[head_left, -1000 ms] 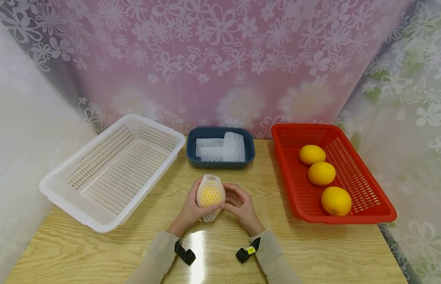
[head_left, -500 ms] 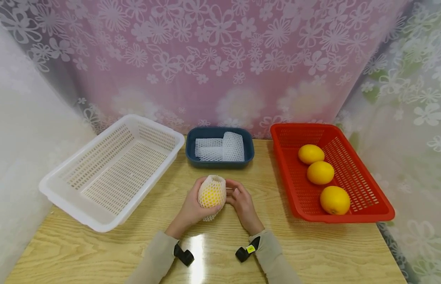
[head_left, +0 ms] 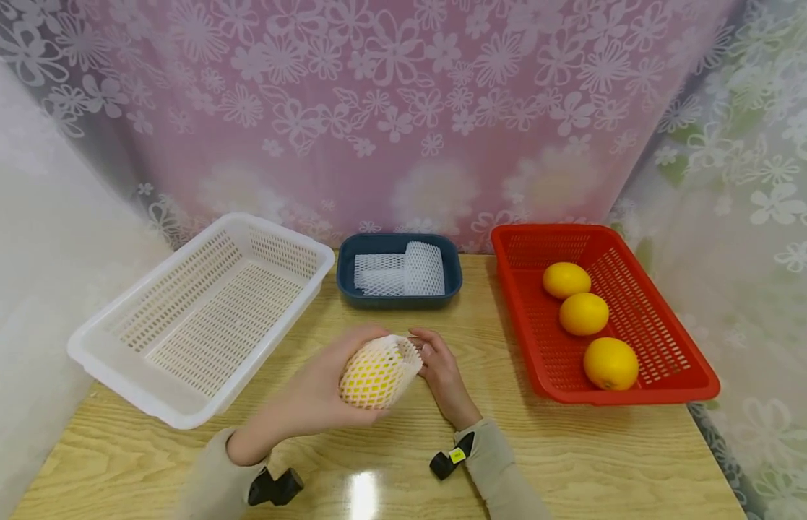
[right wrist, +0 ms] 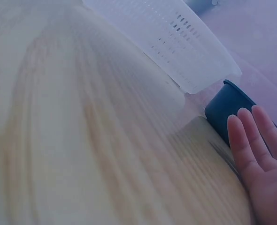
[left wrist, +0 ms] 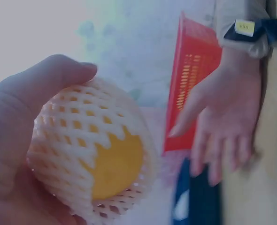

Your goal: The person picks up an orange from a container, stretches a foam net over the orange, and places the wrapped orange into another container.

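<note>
In the head view my left hand (head_left: pixel 318 390) grips an orange (head_left: pixel 370 375) wrapped in a white foam net sleeve (head_left: pixel 403 354). Thumb and fingers curve round it above the table. The left wrist view shows the sleeve's open end, with the bare skin of the orange (left wrist: pixel 122 164) inside. My right hand (head_left: pixel 443 375) rests by the table just right of the fruit, holding nothing. Its fingers look loosely extended and apart from the sleeve in the left wrist view. In the right wrist view the fingers of the right hand (right wrist: pixel 270 183) appear in front of the blue tray.
A white perforated basket (head_left: pixel 201 404) stands at the left. The dark blue tray (head_left: pixel 403 302) at the back middle holds foam net sleeves (head_left: pixel 424 269). At the right, a red basket (head_left: pixel 533 361) contains three oranges (head_left: pixel 584 314). A flowered curtain (head_left: pixel 377 108) hangs behind the wooden table.
The right hand has let go of the sleeved orange and its fingers have loosened. My left hand has lifted the fruit, turning it so the sleeve's open end tips rightward.
</note>
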`<action>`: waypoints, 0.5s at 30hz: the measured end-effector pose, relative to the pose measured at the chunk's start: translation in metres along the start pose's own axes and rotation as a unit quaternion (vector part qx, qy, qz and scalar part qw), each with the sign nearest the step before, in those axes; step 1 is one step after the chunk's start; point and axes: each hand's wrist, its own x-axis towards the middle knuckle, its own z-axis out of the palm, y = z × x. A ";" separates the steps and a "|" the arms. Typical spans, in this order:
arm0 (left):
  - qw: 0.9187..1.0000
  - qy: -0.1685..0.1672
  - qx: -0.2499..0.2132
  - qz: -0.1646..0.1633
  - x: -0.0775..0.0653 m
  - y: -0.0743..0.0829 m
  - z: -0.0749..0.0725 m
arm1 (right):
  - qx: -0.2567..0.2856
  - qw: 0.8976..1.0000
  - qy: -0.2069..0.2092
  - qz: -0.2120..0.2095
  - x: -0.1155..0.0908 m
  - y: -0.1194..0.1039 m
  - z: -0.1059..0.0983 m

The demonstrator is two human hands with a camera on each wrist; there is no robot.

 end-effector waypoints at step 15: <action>0.928 -0.019 0.348 0.131 0.024 -0.038 -0.143 | -0.025 0.999 -0.025 -0.027 0.000 0.005 -0.003</action>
